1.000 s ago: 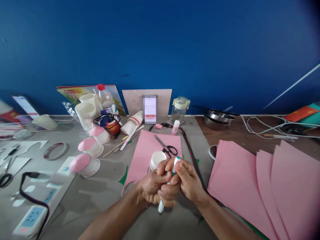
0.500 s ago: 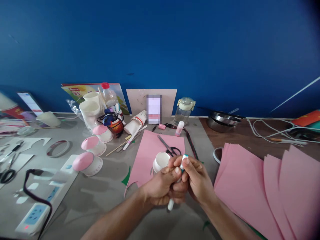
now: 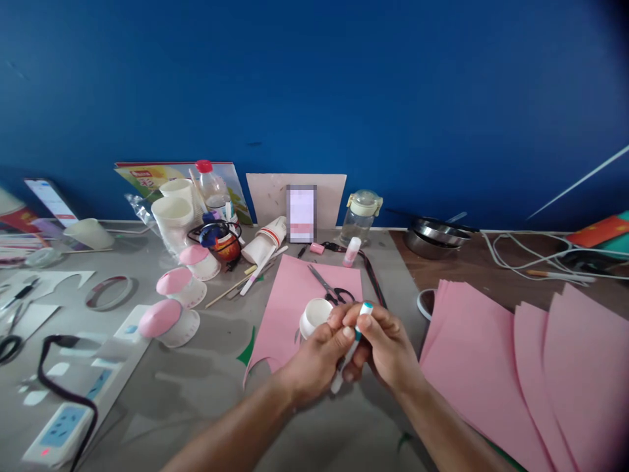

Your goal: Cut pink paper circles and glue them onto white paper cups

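A white marker with a teal band and teal-tipped end point(image 3: 348, 362) is held slanted between both hands, above the table's front part. My left hand point(image 3: 317, 357) is closed on the marker from the left, its thumb along the barrel. From the right, my right hand point(image 3: 393, 351) pinches the upper end near the teal band. Just behind my left fingers stands a white paper cup point(image 3: 314, 317), partly hidden by them. It sits on a pink paper sheet point(image 3: 289, 282) with a cut-out edge, beside black-handled scissors point(image 3: 324, 282).
Three pink-topped paper cups point(image 3: 162, 318) stand at left, near a power strip point(image 3: 63, 426). Pink sheets point(image 3: 472, 354) lie stacked at right. A glue stick point(image 3: 352, 252), a glass jar point(image 3: 361, 213) and a propped phone point(image 3: 301, 213) are at the back. Wooden sticks point(image 3: 223, 292) lie mid-table.
The marker's lower end has swung up slightly, and my left fingers have loosened so more of its barrel shows. The view has shifted slightly. Both hands stay on the marker.
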`<state>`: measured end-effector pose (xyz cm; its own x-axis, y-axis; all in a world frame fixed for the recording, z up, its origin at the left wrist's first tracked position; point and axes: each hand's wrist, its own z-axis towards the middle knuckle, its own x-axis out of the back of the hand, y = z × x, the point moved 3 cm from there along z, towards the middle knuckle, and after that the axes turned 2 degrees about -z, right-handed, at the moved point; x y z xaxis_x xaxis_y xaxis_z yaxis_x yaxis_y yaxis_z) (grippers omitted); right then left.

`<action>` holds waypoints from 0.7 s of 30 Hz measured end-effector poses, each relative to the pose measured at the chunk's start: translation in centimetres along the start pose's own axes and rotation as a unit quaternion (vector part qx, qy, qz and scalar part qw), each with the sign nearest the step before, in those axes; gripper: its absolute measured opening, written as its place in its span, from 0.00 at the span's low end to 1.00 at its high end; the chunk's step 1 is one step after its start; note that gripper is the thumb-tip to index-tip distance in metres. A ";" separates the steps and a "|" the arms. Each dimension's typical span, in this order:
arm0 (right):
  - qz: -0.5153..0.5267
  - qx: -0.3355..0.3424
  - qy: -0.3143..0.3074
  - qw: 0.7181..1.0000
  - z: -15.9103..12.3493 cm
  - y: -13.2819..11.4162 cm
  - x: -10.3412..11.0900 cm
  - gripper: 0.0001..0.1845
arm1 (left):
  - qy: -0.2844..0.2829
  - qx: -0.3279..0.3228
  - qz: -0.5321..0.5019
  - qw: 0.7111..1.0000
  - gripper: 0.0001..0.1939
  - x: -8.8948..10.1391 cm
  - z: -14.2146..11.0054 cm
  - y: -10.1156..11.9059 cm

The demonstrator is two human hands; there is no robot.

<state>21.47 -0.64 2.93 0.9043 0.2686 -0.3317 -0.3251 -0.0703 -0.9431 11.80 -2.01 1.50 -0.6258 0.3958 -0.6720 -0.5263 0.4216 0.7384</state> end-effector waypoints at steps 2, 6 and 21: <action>-0.026 0.015 -0.006 1.000 0.0 -0.3 -0.1 0.17 | 0.044 -0.053 0.121 0.990 0.22 0.0 0.0 0.1; -0.084 0.104 0.039 0.990 -0.4 -0.4 -0.9 0.18 | 0.065 -0.063 0.189 0.978 0.24 0.0 -0.2 -0.4; -0.084 0.101 0.283 0.950 4.4 -1.2 7.7 0.18 | -0.020 0.062 0.023 0.998 0.23 -0.3 -0.3 -1.9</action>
<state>27.63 5.71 1.59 0.9333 -0.3042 -0.1910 -0.1581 0.1296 -0.9789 12.85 -3.20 0.31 -0.6220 0.4485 -0.6418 -0.4211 0.4994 0.7571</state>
